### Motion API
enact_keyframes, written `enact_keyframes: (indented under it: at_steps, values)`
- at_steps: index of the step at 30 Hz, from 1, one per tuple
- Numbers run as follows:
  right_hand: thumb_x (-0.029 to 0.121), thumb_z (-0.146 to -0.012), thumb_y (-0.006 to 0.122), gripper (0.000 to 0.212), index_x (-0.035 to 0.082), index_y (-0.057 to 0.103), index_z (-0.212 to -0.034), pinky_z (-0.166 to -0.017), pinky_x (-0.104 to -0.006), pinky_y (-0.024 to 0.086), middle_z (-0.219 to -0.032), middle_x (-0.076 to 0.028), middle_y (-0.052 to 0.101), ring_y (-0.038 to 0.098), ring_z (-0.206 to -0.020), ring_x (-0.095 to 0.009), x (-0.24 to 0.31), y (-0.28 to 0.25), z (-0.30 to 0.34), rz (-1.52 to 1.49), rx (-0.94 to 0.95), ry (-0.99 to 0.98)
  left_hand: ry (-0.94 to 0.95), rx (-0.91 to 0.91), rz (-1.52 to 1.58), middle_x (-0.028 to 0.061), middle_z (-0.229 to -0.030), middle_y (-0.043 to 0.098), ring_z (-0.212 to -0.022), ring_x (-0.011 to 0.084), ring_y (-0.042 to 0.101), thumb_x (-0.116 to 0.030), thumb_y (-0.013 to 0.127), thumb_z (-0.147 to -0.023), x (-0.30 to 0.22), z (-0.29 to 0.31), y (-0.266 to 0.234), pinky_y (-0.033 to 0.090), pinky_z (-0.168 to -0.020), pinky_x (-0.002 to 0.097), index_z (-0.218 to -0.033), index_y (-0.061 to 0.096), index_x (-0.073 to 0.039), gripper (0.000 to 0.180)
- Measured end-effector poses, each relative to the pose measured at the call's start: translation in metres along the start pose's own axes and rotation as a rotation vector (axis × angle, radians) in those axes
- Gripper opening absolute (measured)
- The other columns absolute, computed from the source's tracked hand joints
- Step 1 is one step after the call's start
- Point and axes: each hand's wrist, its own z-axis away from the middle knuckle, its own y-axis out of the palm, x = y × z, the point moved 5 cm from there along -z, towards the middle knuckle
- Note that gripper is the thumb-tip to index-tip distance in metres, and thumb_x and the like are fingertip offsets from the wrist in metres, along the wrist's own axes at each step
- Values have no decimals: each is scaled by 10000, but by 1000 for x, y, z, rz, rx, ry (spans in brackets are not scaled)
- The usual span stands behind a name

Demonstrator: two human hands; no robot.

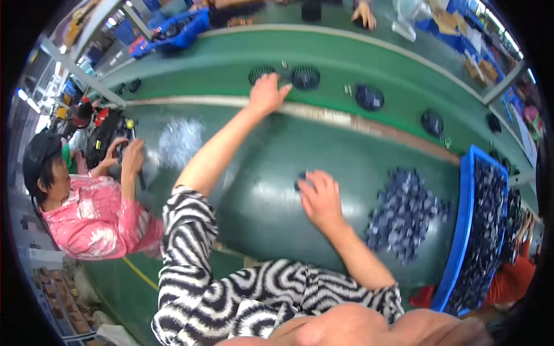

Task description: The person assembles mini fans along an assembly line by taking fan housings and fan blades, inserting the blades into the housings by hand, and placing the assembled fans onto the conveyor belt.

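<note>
My left hand [268,95] reaches across to the green conveyor belt. Its fingers lie over the near edge of a black round slatted part [261,73], with the thumb stretched out to the side. Just right of it on the belt is a second black round slatted part [305,77]. Over the dark green worktable [259,213], my right hand [324,202] is closed at the fingertips around a small dark piece [302,180], partly hidden by the fingers. Right of this hand, a pile of small dark pieces [407,213] is spread on the table.
A blue bin [461,230] full of dark pieces stands at the table's right end. More black round parts [369,97] lie along the belt [219,57]. Clear small pieces [180,141] form a heap at left, beside a co-worker in pink [98,219]. Another person's hand [364,15] shows beyond the belt.
</note>
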Motion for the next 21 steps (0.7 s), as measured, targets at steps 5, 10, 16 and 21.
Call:
enact_keyframes:
  at_steps: [5, 10, 16, 21]
  values:
    - [69, -714, 698, 353, 102, 637, -1060, -842, -447, 427, -1171, -104, 559, 514, -1104, -337, 1, -2, 3, -55, 8, 45, -222, 129, -210, 202, -1157, 595, -1142, 380, 516, -500, 623, -804, -6, -48, 50, 403, -933, 562, -1130, 612, -51, 555]
    - [68, -715, 699, 340, 101, 653, -1051, -855, -439, 424, -1177, -96, 570, 514, -1107, -336, 2, -7, -8, -60, 11, 52, -113, 96, -144, 178, -1141, 580, -1114, 361, 526, -167, 540, -805, -21, -70, 58, 417, -892, 547, -1092, 657, -105, 316]
    - [52, -724, 681, 321, 101, 651, -1041, -861, -432, 419, -1180, -98, 569, 512, -1121, -322, 2, -7, -11, -62, 11, 13, 83, 45, -154, 185, -1043, 572, -992, 364, 566, -96, 567, -787, -35, -51, 58, 493, -801, 475, -1089, 640, -123, 312]
    - [48, -724, 673, 320, 101, 652, -1039, -864, -436, 421, -1163, -99, 574, 508, -1120, -330, 5, -8, -6, -39, 10, 1, 80, 2, 33, 191, -1003, 587, -960, 370, 573, -67, 569, -773, -40, -27, 25, 492, -793, 463, -1084, 650, -126, 327]
